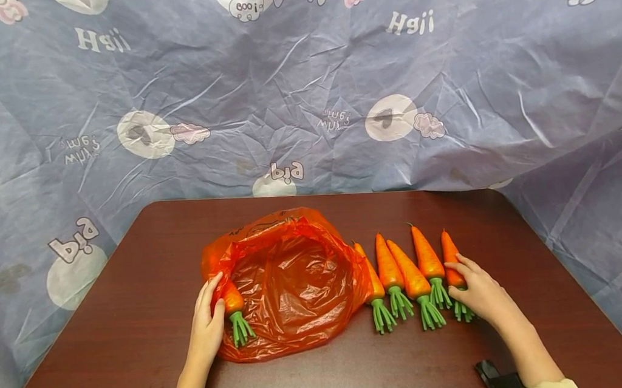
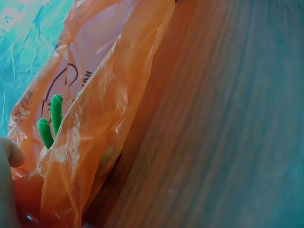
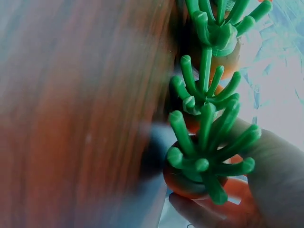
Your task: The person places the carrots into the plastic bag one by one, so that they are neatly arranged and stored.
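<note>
On the table lies a thin orange-red plastic bag (image 1: 296, 280), its wide mouth facing up and towards me. My left hand (image 1: 207, 315) holds the bag's left edge, thumb towards the inside. A carrot (image 1: 233, 299) with green stem stubs lies in the bag beside that thumb. In the left wrist view only two stubs (image 2: 56, 114) show above the plastic (image 2: 102, 109). At the far right of a row of carrots, my right hand (image 1: 480, 287) grips the last carrot (image 1: 449, 250) between thumb and fingers. Its stubs (image 3: 209, 147) point at the right wrist camera.
Left of the gripped carrot, several more carrots (image 1: 407, 268) lie side by side, tips pointing away. The leftmost carrot (image 1: 375, 283) touches or nearly touches the bag's right side. A printed blue-grey cloth (image 1: 303, 97) hangs behind the brown table (image 1: 391, 370).
</note>
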The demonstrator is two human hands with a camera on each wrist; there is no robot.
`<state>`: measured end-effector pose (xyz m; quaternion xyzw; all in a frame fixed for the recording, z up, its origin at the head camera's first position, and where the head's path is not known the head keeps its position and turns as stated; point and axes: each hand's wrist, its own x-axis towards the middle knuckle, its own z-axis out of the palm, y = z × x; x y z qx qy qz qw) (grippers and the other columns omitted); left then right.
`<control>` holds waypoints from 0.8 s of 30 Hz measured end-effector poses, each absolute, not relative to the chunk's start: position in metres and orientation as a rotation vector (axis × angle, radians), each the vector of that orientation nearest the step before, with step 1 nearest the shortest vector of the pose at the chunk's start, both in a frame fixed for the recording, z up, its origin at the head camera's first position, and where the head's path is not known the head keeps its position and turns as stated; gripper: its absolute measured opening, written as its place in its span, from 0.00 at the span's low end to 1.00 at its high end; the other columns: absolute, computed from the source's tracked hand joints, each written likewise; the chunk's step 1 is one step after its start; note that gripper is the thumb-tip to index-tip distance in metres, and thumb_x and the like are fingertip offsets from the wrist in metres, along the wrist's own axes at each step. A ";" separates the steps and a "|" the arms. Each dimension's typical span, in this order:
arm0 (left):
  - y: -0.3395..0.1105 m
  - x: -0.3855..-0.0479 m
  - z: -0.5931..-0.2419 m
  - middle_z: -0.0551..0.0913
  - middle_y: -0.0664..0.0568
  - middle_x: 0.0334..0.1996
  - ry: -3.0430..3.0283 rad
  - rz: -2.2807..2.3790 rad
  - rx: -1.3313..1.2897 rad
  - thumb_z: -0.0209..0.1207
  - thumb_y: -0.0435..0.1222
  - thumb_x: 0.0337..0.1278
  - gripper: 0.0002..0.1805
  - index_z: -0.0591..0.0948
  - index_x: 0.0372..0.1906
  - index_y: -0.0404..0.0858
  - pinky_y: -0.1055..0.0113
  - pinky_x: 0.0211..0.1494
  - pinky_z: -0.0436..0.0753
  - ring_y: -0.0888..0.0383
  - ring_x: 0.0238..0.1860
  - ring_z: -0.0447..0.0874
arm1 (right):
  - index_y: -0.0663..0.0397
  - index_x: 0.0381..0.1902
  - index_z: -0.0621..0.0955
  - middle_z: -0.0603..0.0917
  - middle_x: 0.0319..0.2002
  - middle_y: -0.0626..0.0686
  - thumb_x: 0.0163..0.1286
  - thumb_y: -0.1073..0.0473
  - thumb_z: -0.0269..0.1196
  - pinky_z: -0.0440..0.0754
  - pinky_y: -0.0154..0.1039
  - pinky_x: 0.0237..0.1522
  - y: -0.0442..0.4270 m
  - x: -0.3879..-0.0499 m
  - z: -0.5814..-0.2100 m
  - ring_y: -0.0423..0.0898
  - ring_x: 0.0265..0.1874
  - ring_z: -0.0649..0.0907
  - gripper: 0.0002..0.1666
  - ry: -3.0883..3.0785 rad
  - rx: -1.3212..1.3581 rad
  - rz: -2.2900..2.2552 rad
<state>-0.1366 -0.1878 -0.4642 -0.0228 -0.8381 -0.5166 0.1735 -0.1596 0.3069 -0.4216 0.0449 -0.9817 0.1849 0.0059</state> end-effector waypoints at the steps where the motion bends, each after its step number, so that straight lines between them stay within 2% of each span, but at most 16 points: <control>1: -0.188 -0.137 -0.464 0.58 0.36 0.65 -2.378 -1.465 -0.063 0.45 0.26 0.60 0.25 0.65 0.64 0.41 0.35 0.63 0.53 0.38 0.67 0.52 | 0.61 0.58 0.70 0.60 0.64 0.67 0.54 0.59 0.57 0.68 0.70 0.39 0.307 -0.159 -0.420 0.70 0.56 0.67 0.32 -3.073 0.136 0.576; 7: -0.187 -0.136 -0.464 0.58 0.36 0.65 -2.378 -1.467 -0.060 0.45 0.27 0.61 0.25 0.66 0.64 0.41 0.35 0.62 0.53 0.38 0.67 0.52 | 0.61 0.58 0.70 0.61 0.64 0.68 0.54 0.59 0.57 0.68 0.70 0.38 0.309 -0.155 -0.411 0.71 0.54 0.68 0.31 -3.039 0.127 0.572; 16: -0.187 -0.136 -0.463 0.58 0.36 0.65 -2.386 -1.462 -0.064 0.46 0.28 0.61 0.25 0.65 0.64 0.40 0.35 0.62 0.54 0.38 0.66 0.53 | 0.61 0.59 0.69 0.60 0.64 0.67 0.57 0.59 0.57 0.67 0.68 0.46 0.304 -0.148 -0.392 0.70 0.56 0.67 0.30 -2.953 0.145 0.608; 24: -0.187 -0.137 -0.464 0.58 0.35 0.65 -2.386 -1.464 -0.057 0.45 0.27 0.60 0.25 0.65 0.64 0.40 0.34 0.61 0.54 0.37 0.66 0.52 | 0.58 0.58 0.71 0.63 0.64 0.65 0.57 0.58 0.58 0.68 0.67 0.43 0.288 -0.139 -0.375 0.69 0.54 0.69 0.29 -2.870 0.195 0.592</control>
